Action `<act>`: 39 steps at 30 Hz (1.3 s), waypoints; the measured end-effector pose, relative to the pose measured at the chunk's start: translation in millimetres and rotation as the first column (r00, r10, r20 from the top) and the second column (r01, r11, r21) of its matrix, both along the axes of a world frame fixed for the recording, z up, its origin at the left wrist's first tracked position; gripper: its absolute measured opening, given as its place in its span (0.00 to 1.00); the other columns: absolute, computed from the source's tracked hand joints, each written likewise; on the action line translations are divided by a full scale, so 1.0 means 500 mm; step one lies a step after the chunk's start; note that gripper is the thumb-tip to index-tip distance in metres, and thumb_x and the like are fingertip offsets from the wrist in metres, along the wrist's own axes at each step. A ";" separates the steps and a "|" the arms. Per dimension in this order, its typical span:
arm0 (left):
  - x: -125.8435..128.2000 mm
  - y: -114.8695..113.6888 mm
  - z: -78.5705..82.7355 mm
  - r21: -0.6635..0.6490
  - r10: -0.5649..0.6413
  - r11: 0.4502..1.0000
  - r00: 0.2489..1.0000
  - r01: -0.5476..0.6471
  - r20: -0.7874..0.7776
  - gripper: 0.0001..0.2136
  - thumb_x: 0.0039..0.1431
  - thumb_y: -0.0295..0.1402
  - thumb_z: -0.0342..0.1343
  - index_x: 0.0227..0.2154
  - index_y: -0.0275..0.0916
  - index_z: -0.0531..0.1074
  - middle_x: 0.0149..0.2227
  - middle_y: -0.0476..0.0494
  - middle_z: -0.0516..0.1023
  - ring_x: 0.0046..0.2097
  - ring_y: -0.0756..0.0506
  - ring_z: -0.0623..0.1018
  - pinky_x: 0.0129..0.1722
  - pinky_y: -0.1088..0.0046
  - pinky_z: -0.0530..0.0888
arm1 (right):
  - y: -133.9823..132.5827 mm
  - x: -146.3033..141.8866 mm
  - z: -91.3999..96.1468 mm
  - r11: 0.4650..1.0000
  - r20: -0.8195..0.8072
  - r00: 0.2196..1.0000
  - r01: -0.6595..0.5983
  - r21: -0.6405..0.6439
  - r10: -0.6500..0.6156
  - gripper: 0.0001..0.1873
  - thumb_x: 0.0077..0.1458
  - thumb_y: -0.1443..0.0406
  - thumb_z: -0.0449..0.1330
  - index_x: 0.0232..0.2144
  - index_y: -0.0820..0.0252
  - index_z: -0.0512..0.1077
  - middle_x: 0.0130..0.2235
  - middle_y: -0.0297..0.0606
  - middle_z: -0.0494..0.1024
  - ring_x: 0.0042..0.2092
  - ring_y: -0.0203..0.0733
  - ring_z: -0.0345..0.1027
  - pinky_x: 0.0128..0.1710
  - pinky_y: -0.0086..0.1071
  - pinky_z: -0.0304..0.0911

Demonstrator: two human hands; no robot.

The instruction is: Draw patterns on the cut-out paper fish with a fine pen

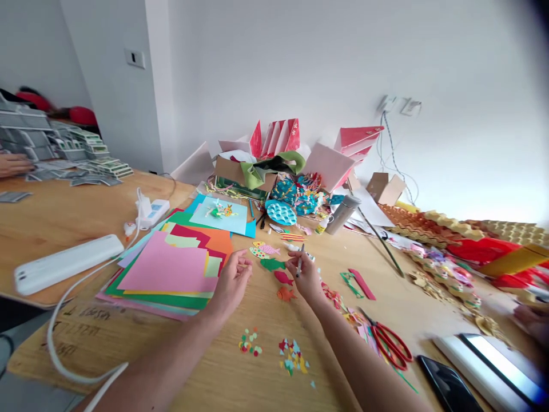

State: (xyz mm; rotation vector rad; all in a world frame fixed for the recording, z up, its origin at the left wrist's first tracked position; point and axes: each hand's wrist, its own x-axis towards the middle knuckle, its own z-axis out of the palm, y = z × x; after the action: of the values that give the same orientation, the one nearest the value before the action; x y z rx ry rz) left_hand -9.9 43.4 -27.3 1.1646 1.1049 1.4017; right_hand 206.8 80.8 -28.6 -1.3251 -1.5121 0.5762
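Observation:
My right hand (306,277) pinches a thin white pen (300,260) with a dark tip, just above the wooden tabletop (257,377). My left hand (234,280) rests with curled fingers beside a fanned stack of coloured paper (163,269), apparently holding nothing. Between my hands lie small cut-paper fish: a pink spotted one (266,249), a green one (272,264), a red one (283,277) and an orange one (285,294). Two patches of tiny coloured paper scraps (293,356) lie nearer me. A white tube (297,248) lies just beyond the pen.
Red-handled scissors (388,343) and a phone (446,383) lie to the right. A co-worker's hand (12,166) sits by grey paper models at far left, and another hand (529,323) shows at the right edge. Paper crafts and a metal bottle (342,214) crowd the back.

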 end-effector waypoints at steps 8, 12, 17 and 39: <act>-0.004 0.002 0.003 -0.003 -0.002 1.000 1.000 0.002 -0.008 0.21 0.53 0.39 0.57 0.50 0.40 0.69 0.40 0.43 0.76 0.36 0.46 0.76 0.35 0.70 0.74 | 0.064 -0.019 -0.004 1.000 0.039 0.999 0.023 -0.019 -0.023 0.16 0.46 0.53 0.63 0.34 0.56 0.69 0.24 0.32 0.74 0.26 0.42 0.67 0.28 0.35 0.61; -0.006 0.003 0.005 -0.006 -0.012 1.000 1.000 0.012 -0.025 0.20 0.54 0.38 0.57 0.50 0.39 0.69 0.40 0.42 0.76 0.37 0.45 0.76 0.36 0.68 0.74 | 0.068 -0.017 -0.011 0.999 0.096 0.995 0.040 -0.006 -0.039 0.11 0.46 0.59 0.61 0.33 0.56 0.69 0.24 0.32 0.74 0.27 0.44 0.68 0.29 0.36 0.61; -0.005 0.001 0.002 -0.007 -0.020 1.000 0.998 0.019 -0.052 0.20 0.54 0.39 0.57 0.50 0.39 0.70 0.40 0.43 0.76 0.37 0.45 0.76 0.37 0.68 0.74 | 0.070 -0.013 -0.018 0.998 0.182 0.981 0.063 0.022 -0.066 0.08 0.48 0.62 0.60 0.33 0.54 0.69 0.25 0.33 0.75 0.29 0.46 0.69 0.32 0.38 0.62; -0.001 -0.021 0.009 0.122 -0.109 0.977 0.903 0.174 -0.415 0.14 0.60 0.36 0.51 0.46 0.37 0.72 0.41 0.41 0.79 0.41 0.44 0.78 0.40 0.66 0.75 | -0.129 0.030 0.040 0.979 0.472 0.873 -0.181 0.088 0.119 0.13 0.57 0.75 0.51 0.38 0.57 0.72 0.38 0.42 0.76 0.42 0.45 0.72 0.40 0.36 0.67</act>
State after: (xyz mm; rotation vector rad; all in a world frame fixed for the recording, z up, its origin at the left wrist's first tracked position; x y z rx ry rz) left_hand -10.6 32.8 -23.1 1.6722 1.1786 1.1756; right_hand 221.8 16.4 -8.8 -1.3078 -2.0245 0.2520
